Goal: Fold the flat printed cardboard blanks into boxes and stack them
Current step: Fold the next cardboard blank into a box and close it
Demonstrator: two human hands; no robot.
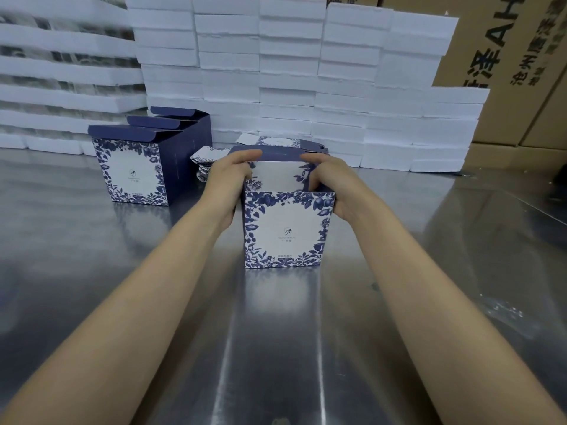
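Note:
A blue-and-white floral printed box (287, 231) stands upright on the steel table in front of me, its top open. My left hand (228, 179) grips its left side, fingers curled over the dark blue top flap. My right hand (333, 182) grips the right side, fingers on the same flap's edge. Behind the box lies a pile of flat printed blanks (211, 162), partly hidden by my hands. At the left stand three folded boxes (144, 167) in a row, lids up.
The steel table (276, 332) is shiny and reflects the boxes. White foam blocks (288, 72) are stacked in a wall along the back. Brown shipping cartons (518, 72) rise at the back right.

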